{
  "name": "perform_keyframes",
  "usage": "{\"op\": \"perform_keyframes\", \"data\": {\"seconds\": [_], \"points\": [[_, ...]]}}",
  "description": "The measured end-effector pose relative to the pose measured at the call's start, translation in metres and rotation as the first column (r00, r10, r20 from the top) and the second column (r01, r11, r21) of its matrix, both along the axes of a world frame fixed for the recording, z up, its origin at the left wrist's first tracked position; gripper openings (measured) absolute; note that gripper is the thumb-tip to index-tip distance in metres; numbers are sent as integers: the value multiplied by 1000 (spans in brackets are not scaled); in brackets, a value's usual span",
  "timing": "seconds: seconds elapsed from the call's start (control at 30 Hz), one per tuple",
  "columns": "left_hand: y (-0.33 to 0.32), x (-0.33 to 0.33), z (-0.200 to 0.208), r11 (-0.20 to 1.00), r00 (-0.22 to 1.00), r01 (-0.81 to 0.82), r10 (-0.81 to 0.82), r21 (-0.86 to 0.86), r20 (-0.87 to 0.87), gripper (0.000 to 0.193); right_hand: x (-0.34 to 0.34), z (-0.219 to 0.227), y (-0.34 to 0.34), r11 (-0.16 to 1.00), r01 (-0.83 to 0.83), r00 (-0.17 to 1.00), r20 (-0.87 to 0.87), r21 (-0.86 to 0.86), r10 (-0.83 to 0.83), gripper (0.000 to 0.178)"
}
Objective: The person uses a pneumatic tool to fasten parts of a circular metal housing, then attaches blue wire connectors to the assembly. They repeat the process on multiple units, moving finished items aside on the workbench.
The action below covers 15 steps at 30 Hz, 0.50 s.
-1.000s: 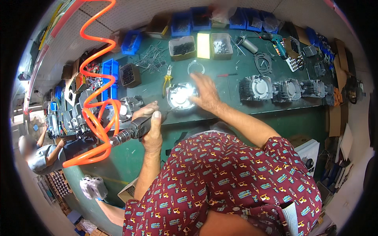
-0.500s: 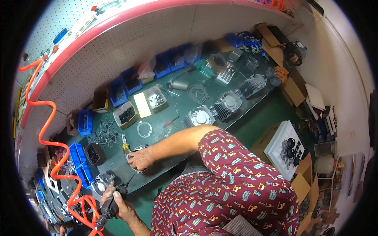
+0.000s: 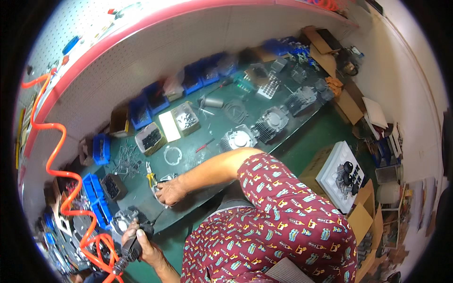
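Observation:
My left hand (image 3: pixel 147 246), at the lower left, is wrapped around a black air-powered driver (image 3: pixel 133 247). An orange coiled hose (image 3: pixel 60 145) runs down to the driver's rear end. Just past the tool's front lies a grey finned metal housing (image 3: pixel 123 218) on the bench. My right hand (image 3: pixel 171 192) reaches across to the bench's near edge, its fingers curled down at a silvery metal piece (image 3: pixel 167 177). The fingers mostly cover whatever they grip. Pliers with yellow handles (image 3: pixel 150 175) lie right beside these fingers.
On the green bench (image 3: pixel 188 153), several finned housings (image 3: pixel 239 138) stand along the near edge. Blue bins (image 3: pixel 140 112) line the back. Closer are a tub of black screws (image 3: pixel 151 137), a ring-shaped gasket (image 3: pixel 173 155) and a red screwdriver (image 3: pixel 205 145). A white foam tray (image 3: pixel 340 175) stands at right.
Both hands keep nearly the same places; the right hand's fingers shift slightly at the metal piece. The whole view has moved a little.

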<state>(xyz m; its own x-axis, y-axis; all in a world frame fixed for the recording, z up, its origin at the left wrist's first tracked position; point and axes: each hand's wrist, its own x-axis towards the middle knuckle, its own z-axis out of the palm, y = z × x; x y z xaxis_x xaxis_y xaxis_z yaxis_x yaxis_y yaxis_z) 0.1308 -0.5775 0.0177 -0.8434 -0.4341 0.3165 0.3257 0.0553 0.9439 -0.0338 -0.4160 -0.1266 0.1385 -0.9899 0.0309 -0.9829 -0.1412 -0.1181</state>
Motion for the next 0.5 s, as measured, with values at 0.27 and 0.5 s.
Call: {"op": "perform_keyframes", "data": {"seconds": [0.27, 0.5], "points": [[4, 1, 15, 999, 1000, -16, 16, -51, 15, 19, -5, 16, 8, 996, -4, 985, 175, 86, -11, 15], [-3, 1, 5, 999, 999, 34, -35, -27, -37, 22, -6, 16, 9, 998, 21, 987, 156, 59, -30, 16]]}}
